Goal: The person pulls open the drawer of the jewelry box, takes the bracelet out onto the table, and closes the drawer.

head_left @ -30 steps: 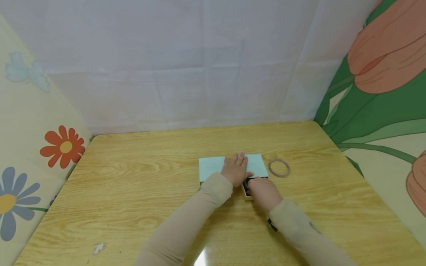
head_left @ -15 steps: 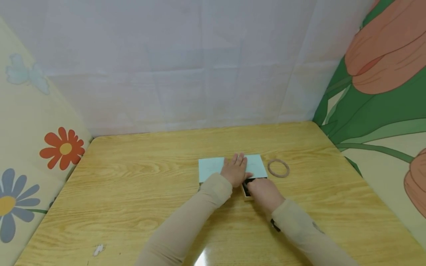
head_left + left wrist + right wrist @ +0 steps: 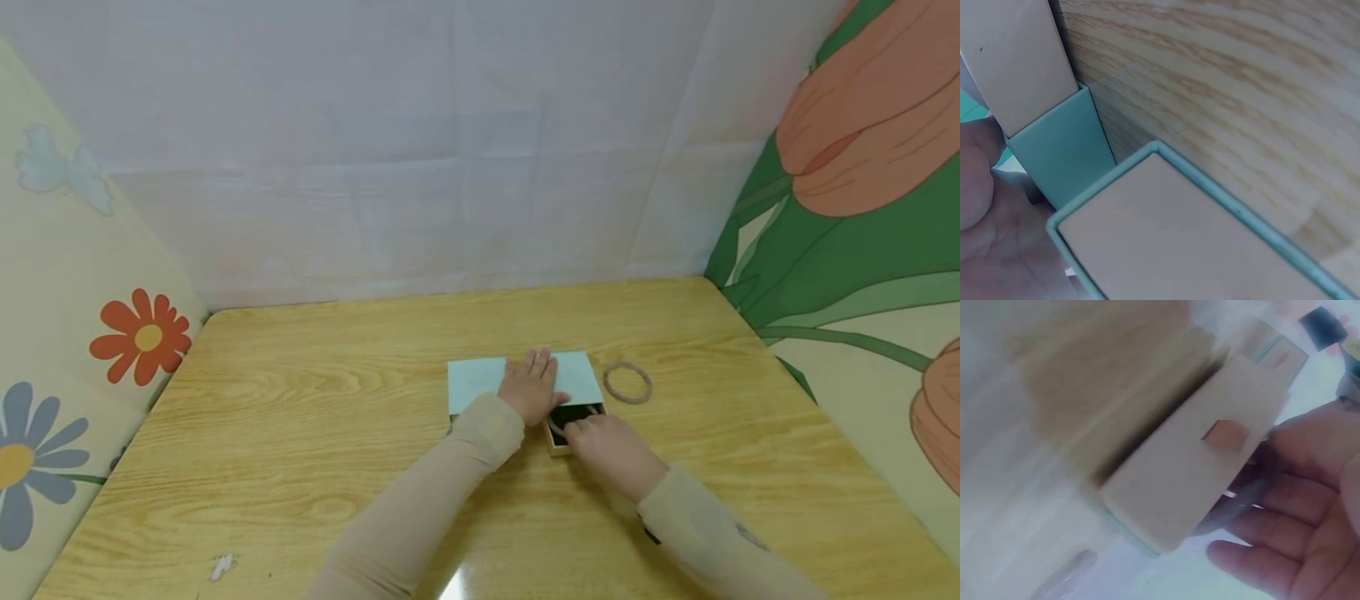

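My left hand lies flat with fingers spread on the pale blue top of a box. From the box's right part a beige drawer with a dark inside is pulled out toward me. Over this drawer my right hand pinches a bangle, part of which still lies within the drawer walls. The right wrist view shows the greyish, glossy bangle between thumb and fingers, beside the drawer front with its cut-out notch. In the left wrist view, a second beige front sits flush in its blue frame.
Another pinkish bangle lies on the wood-grain table just right of the box. A white cloth hangs behind the table, and flower-printed panels flank both sides.
My right hand has drawn back slightly toward the lower right, and the bangle in its fingers now shows inside the drawer. My left hand stays in place on the box.
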The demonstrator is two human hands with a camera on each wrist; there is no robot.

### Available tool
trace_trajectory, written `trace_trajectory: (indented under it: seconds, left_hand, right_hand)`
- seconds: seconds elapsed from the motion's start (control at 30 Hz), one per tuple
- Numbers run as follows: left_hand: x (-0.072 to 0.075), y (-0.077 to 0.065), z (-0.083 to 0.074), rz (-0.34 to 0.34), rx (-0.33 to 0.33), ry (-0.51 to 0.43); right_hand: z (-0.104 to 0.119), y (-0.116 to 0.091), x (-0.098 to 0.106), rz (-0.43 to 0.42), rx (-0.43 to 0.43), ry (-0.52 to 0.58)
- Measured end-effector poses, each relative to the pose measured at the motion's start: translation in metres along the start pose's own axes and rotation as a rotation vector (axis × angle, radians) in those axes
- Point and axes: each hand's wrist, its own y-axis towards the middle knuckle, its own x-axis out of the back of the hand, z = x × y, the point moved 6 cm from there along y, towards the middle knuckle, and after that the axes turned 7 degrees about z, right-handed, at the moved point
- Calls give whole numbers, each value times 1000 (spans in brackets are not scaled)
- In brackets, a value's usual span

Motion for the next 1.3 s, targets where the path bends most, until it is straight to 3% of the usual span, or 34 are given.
trace_trajectory:
  seconds: [0.3,0.7,0.93,1.13,1.3]
  left_hand:
    - [4,-1,1,-1,13,9]
    - [1,-2,-2,2,18,6]
    - [3,-4,-4,-11,27,1]
    - [-7,5,-2,-28,24,22]
    - [-8,5,-1,-37,16,11]
  right_hand:
    - [-9,-9,1,-84,-2,278]
    - [-15,-30,4,-206,4,446]
    - [-29,-42,0,-281,-119,639]
    - [-37,-47,1,-458,-114,706]
    - [-45,-51,-2,-503,-174,859]
